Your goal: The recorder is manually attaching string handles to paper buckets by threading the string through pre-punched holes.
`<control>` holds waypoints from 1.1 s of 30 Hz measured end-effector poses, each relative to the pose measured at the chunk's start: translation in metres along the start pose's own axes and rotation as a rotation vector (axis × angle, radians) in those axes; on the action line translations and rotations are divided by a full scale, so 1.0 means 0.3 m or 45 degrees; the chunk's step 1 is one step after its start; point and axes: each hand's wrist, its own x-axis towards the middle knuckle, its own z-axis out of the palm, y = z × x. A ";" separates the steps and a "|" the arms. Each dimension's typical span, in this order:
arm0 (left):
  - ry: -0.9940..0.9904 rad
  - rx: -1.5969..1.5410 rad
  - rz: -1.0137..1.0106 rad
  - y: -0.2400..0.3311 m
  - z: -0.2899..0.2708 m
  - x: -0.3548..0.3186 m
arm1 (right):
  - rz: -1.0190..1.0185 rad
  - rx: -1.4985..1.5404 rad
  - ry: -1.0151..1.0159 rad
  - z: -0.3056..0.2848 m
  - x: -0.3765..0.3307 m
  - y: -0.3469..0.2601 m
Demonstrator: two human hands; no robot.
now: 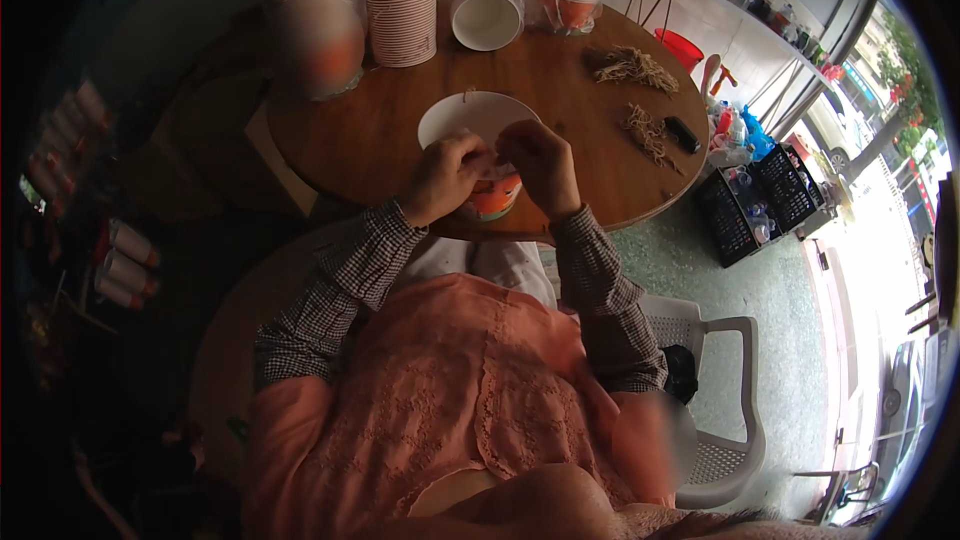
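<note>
A white paper tub (490,202) with an orange and green print stands at the table's near edge, its mouth facing up. Over its near rim my two hands come close together. My left hand (445,175) is closed, with the fingertips pinched at the rim. Opposite it, my right hand (545,165) is closed too, its fingers bent down toward the tub's mouth. What the fingertips pinch is too small to make out. A short bit of string (468,95) shows at the tub's far rim.
Bundles of tan string (632,68) and loose string (648,135) lie at the right, beside a small black object (682,135). Stacked paper tubs (400,5) and a tub on its side (487,20) stand behind. Right: black crate (740,210), grey plastic chair (735,380).
</note>
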 end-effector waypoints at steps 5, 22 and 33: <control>0.259 0.170 0.316 -0.044 -0.016 0.043 | 0.024 -0.292 -0.195 -0.006 0.020 -0.005; 0.159 -0.549 -0.085 -0.056 -0.005 0.006 | -0.118 -0.361 0.221 0.078 0.041 0.036; 0.145 -0.309 -0.103 -0.062 -0.016 0.002 | 0.013 -0.274 -0.195 -0.047 0.107 0.000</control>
